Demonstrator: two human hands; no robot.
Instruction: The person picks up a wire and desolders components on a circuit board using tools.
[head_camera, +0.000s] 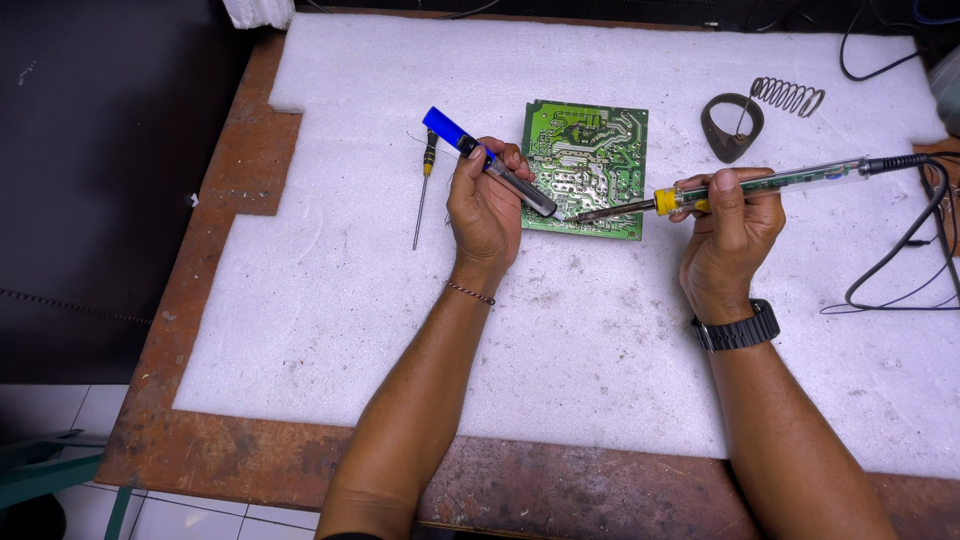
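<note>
A green circuit board (590, 150) lies solder side up on a white foam sheet (560, 340). My left hand (485, 205) grips a desoldering pump (480, 157) with a blue top, its dark nozzle angled down at the board's lower edge. My right hand (730, 235) holds a soldering iron (760, 185) with a clear handle and a yellow collar. The iron's metal tip touches the board near its lower middle, close to the pump's nozzle. A black watch sits on my right wrist.
A small screwdriver (423, 190) lies on the foam left of my left hand. A black iron stand with a wire coil (745, 115) sits at the back right. Black cables (905, 250) trail off the right side. The foam rests on a worn brown table (220, 300).
</note>
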